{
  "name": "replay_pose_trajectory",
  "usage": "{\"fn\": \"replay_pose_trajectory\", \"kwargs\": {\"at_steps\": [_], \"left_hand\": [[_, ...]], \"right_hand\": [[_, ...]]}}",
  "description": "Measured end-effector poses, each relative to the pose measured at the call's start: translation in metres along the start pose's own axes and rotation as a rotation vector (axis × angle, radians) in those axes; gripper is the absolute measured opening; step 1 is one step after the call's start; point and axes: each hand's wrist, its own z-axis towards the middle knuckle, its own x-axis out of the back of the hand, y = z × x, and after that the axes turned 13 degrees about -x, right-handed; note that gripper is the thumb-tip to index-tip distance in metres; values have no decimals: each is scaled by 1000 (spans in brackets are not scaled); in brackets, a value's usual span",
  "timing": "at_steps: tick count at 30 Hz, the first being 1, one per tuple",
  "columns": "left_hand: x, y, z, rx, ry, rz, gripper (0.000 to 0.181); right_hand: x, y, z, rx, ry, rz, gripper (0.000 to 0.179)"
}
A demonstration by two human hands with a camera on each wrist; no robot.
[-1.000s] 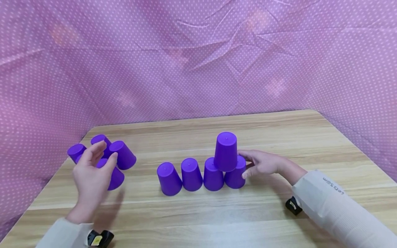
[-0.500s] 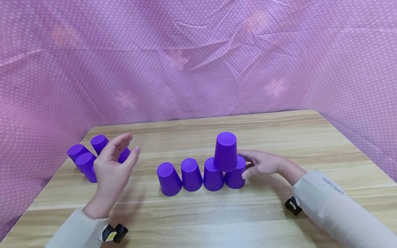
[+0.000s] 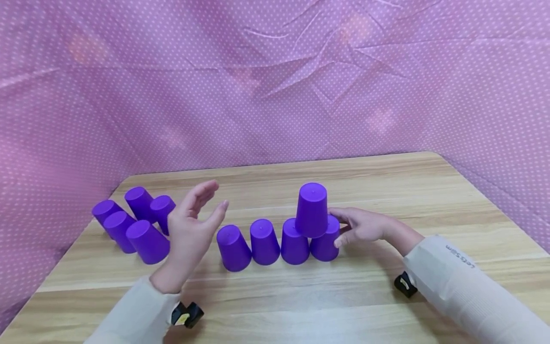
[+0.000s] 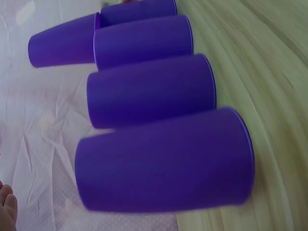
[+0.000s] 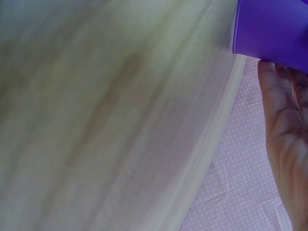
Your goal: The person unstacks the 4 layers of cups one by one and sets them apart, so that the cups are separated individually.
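Hovering at eight o'clock in the head view, the left hand (image 3: 189, 234) had its thumb and fingers apart, and we saw it unclenched and free between a cluster of five purple cups (image 3: 148, 242) at nine o'clock from it and a row of four cups (image 3: 264, 242) at three o'clock. We found every cup mouth down, the row standing at six o'clock in the head view. At four o'clock, we saw the right hand (image 3: 363, 227) grasping the row's end cup (image 3: 325, 246), thumb on its near side and fingers reaching to the far side. A top cup (image 3: 312, 210) straddled that one and its neighbour. At twelve o'clock, we saw pink dotted cloth (image 3: 275, 71) beyond the wooden table (image 3: 279, 306).
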Motion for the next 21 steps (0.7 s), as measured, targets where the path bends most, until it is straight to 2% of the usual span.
{"fn": "replay_pose_trajectory", "kwargs": {"at_steps": [3,7,21], "left_hand": [[-7,0,1,-22,-32,-16,38],[-16,0,1,-21,-61,-40,39],[-57,20,-1,97,-151,-138,41]], "right_hand": [[0,0,1,9,-1,-5,64],[0,1,2,13,0,-10,64],[1,1,1,2,-7,9,65]]}}
